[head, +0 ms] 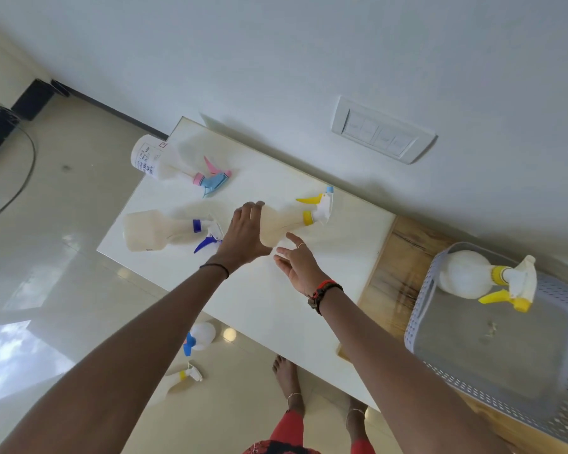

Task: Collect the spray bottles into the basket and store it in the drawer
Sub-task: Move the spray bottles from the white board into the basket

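Two forearms (407, 371) cross the worktop's (276, 309) near edge. At its right end, the basket (418, 322) holds one round bottle (463, 273). The right hand (297, 262) is loosely spread beside the yellow-trigger bottle (277, 224), whose base the left hand (243, 231) grips. A blue-trigger bottle (151, 231) lies by the left edge.

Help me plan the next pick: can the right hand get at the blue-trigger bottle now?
Probably not directly: the left hand, holding the yellow-trigger bottle, lies between the open right hand and the blue-trigger bottle.
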Demonstrator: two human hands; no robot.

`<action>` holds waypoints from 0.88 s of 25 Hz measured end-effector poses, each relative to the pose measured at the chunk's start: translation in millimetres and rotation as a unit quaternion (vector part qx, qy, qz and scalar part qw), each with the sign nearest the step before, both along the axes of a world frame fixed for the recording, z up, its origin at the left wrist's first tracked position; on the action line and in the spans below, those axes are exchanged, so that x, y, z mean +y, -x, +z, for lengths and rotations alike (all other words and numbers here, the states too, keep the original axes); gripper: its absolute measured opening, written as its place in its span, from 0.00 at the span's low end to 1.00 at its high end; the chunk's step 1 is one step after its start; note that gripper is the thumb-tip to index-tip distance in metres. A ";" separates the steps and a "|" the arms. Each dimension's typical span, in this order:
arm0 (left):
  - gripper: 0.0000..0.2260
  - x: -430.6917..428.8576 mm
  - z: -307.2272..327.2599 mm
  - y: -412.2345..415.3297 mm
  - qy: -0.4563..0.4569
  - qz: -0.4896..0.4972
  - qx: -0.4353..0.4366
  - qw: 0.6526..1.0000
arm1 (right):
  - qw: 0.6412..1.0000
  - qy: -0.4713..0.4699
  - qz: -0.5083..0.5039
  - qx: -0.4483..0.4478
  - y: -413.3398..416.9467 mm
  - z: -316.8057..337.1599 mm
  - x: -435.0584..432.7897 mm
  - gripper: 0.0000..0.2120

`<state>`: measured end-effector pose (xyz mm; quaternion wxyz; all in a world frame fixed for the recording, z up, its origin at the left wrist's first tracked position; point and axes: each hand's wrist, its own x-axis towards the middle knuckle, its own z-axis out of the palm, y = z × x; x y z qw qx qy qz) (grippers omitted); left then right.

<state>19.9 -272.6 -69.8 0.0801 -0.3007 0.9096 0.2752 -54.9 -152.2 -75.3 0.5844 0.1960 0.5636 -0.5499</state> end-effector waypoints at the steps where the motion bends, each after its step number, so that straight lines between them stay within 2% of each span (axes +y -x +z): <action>1: 0.43 9.6 2.5 -4.7 -0.029 0.019 0.021 0.999 | 1.000 0.012 -0.012 -0.004 0.2 3.4 10.2 0.24; 4: 0.44 42.4 9.1 -17.0 -0.089 0.037 0.074 0.993 | 0.997 0.059 -0.043 -0.012 0.8 16.3 42.5 0.19; 9: 0.44 104.5 29.4 -25.4 -0.113 0.041 0.136 0.983 | 0.993 0.104 -0.048 0.012 2.5 43.5 104.7 0.13; 12: 0.44 143.4 45.1 -26.1 -0.150 0.024 0.159 0.976 | 0.994 0.082 -0.056 0.035 3.7 59.9 148.2 0.13; 16: 0.46 194.8 63.6 -21.1 -0.228 -0.002 0.143 0.963 | 0.993 0.042 -0.089 0.072 3.8 78.9 212.7 0.11; 22: 0.40 271.6 78.5 -7.5 -0.266 -0.114 0.132 0.948 | 0.985 -0.015 -0.116 0.126 19.2 98.3 309.4 0.14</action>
